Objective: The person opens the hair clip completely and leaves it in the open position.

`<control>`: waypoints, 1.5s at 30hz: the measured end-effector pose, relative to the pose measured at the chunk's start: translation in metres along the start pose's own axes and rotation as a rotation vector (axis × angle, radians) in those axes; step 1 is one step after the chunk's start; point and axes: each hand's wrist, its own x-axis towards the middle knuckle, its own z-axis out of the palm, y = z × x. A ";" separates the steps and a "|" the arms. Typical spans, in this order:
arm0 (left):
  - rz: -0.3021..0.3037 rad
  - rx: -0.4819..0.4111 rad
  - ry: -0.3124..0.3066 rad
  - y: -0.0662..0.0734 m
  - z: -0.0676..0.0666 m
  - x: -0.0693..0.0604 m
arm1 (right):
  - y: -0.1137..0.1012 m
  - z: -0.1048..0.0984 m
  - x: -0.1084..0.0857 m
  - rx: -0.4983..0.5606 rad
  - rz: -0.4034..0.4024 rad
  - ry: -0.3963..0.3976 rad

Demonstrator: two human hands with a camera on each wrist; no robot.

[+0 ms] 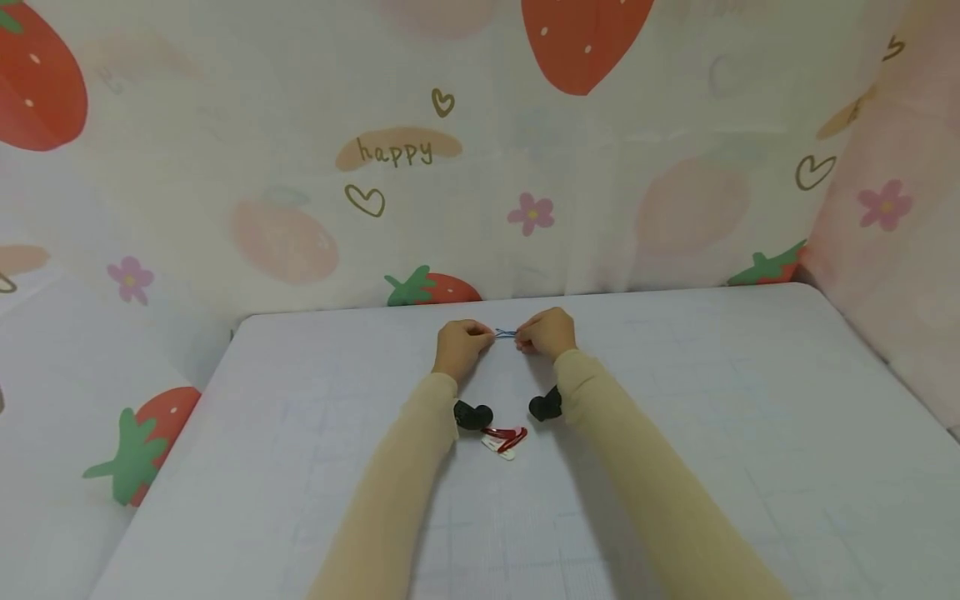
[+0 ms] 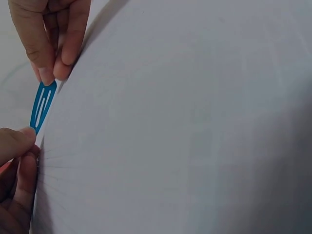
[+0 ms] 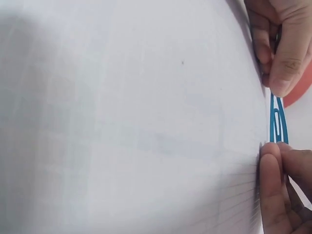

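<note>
A blue snap hair clip [image 1: 506, 334] is stretched between both hands near the table's far edge. My left hand [image 1: 461, 346] pinches its narrow end between thumb and fingers. At the wider end, my right hand [image 1: 549, 332] grips it in the same way. In the left wrist view the frame and inner tongue of the hair clip [image 2: 44, 103] show between the fingertips. The right wrist view has the hair clip [image 3: 277, 121] edge-on, its ends covered by fingers. Closer to me, red hair clips [image 1: 514, 437] lie with whitish ones [image 1: 495, 444], partly overlapping.
The white-covered table [image 1: 675, 467] meets a strawberry-print backdrop [image 1: 585, 167] just beyond the hands. Black wrist cameras [image 1: 474, 416] hang under both sleeves, above the table and close to the small pile of clips.
</note>
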 end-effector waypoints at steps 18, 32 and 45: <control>-0.007 -0.042 -0.045 0.003 -0.006 -0.006 | 0.003 -0.001 -0.011 -0.148 -0.069 0.031; 0.081 -0.046 -0.143 0.016 -0.046 -0.054 | 0.012 -0.031 -0.075 -0.178 -0.114 -0.144; 0.076 0.003 -0.186 0.000 -0.052 -0.109 | 0.028 -0.036 -0.123 -0.124 -0.128 -0.222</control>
